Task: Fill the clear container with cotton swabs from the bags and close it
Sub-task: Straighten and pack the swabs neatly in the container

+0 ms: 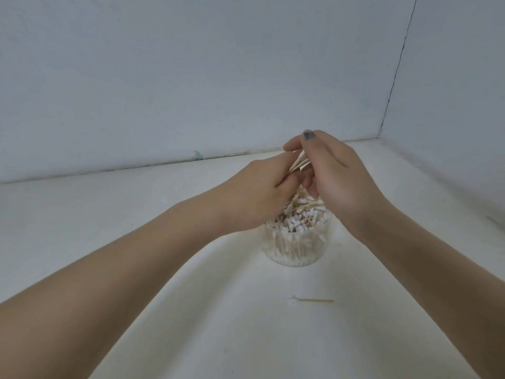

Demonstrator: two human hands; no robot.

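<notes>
A clear round container (295,248) stands on the white surface, packed with upright wooden-stemmed cotton swabs (297,221); some lie loose across the top. Just above it, my left hand (259,192) and my right hand (336,176) meet. Both pinch a small bunch of swabs (299,163) between their fingertips. The container's back rim is hidden behind my hands. No lid and no bags are in view.
A single cotton swab (313,300) lies on the white surface in front of the container. Pale walls rise behind, with a corner at the right (382,127). The surface spreads wide to the left and front.
</notes>
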